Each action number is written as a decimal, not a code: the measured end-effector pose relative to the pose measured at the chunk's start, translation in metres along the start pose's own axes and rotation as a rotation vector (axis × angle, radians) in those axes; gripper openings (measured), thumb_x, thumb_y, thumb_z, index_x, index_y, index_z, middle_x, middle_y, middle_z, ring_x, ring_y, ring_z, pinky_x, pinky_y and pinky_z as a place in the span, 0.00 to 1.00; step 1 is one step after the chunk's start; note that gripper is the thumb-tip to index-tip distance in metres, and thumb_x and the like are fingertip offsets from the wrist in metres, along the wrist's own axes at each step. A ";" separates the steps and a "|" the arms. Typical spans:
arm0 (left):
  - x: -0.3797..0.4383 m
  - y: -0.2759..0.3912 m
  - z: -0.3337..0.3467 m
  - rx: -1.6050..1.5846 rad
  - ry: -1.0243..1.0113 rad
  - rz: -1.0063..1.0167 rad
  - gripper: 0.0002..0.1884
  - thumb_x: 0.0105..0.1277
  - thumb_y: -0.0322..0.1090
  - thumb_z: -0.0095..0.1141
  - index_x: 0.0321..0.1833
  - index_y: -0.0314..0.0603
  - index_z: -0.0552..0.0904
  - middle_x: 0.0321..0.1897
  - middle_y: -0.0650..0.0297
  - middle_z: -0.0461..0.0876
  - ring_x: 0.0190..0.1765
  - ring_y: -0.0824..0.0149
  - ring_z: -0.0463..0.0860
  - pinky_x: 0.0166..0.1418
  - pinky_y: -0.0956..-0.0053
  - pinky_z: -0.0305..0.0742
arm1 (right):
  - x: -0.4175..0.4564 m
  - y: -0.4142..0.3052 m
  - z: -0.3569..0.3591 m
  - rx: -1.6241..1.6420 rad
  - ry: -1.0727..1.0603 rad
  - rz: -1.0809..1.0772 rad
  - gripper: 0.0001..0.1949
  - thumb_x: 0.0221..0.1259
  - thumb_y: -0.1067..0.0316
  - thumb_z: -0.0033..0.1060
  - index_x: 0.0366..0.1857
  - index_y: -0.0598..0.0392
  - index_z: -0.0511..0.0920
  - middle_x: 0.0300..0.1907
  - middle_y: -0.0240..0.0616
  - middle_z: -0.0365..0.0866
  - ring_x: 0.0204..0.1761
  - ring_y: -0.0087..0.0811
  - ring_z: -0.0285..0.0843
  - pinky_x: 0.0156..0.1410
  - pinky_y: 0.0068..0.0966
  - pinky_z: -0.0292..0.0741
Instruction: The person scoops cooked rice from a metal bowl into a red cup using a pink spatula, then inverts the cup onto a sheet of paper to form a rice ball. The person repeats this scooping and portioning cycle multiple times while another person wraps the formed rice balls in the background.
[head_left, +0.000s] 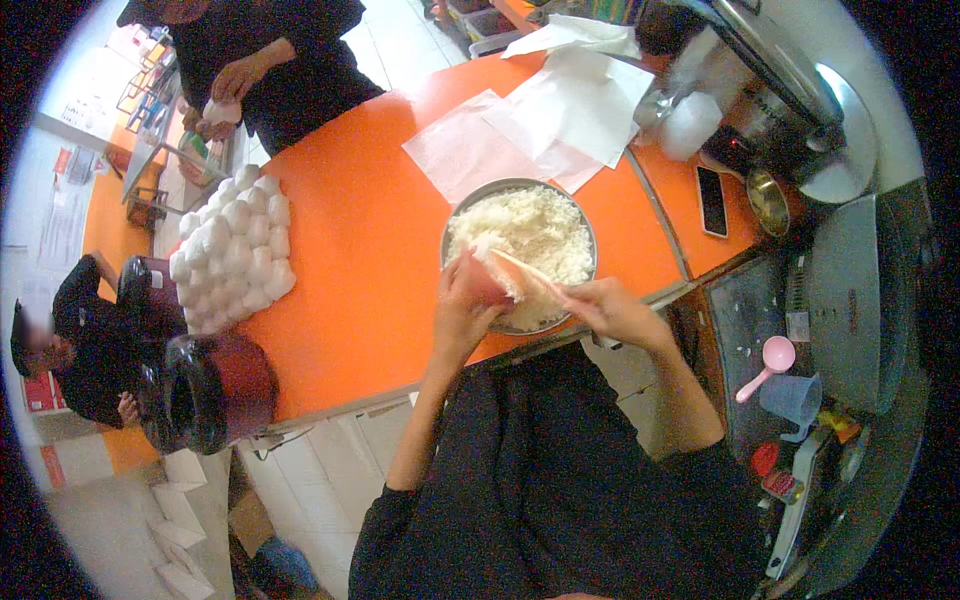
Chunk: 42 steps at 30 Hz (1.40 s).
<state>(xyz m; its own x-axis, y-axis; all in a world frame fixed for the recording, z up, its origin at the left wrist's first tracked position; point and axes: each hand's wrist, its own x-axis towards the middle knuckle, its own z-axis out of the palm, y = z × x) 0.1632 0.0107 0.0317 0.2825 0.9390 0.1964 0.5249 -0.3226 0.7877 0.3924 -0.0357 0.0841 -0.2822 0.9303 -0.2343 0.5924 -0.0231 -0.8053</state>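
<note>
A round metal bowl of cooked white rice stands on the orange table in front of me. Over its near side, my left hand is wrapped around a small pink container, which appears to be a cup or bowl. Some rice clings at its edge. My right hand grips a flat, pale rice paddle, its blade against or very near the pink container. Motion blur and my fingers hide where the two meet.
Wrapped white rice packets are stacked at the table's left, beside dark round containers. Paper sheets lie beyond the bowl. A phone, pink scoop and clear measuring jug are to the right. Two people stand nearby; one handles a white packet.
</note>
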 end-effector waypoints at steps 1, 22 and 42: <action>-0.001 0.003 -0.003 -0.026 0.002 -0.018 0.48 0.39 0.29 0.73 0.67 0.33 0.60 0.59 0.46 0.67 0.61 0.48 0.68 0.64 0.64 0.66 | -0.002 -0.003 -0.011 0.024 -0.012 0.090 0.14 0.61 0.67 0.53 0.50 0.56 0.79 0.31 0.53 0.80 0.31 0.34 0.80 0.39 0.28 0.74; -0.001 0.006 -0.002 -0.235 0.013 -0.010 0.41 0.39 0.26 0.71 0.62 0.36 0.68 0.58 0.51 0.73 0.60 0.53 0.72 0.63 0.65 0.69 | 0.014 -0.014 0.015 -0.047 -0.094 -0.068 0.16 0.65 0.64 0.49 0.52 0.59 0.75 0.32 0.55 0.80 0.33 0.39 0.80 0.42 0.32 0.74; -0.012 0.014 0.003 0.104 0.119 0.057 0.46 0.41 0.35 0.74 0.65 0.34 0.64 0.57 0.48 0.71 0.58 0.48 0.73 0.59 0.63 0.71 | 0.006 0.000 0.082 0.061 0.245 -0.152 0.19 0.64 0.71 0.45 0.58 0.60 0.69 0.43 0.59 0.77 0.45 0.52 0.78 0.51 0.34 0.73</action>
<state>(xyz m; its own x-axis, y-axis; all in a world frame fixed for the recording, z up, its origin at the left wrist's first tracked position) 0.1692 -0.0057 0.0385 0.2203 0.9243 0.3116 0.5925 -0.3806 0.7100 0.3289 -0.0602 0.0381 -0.1691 0.9853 0.0238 0.5085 0.1079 -0.8543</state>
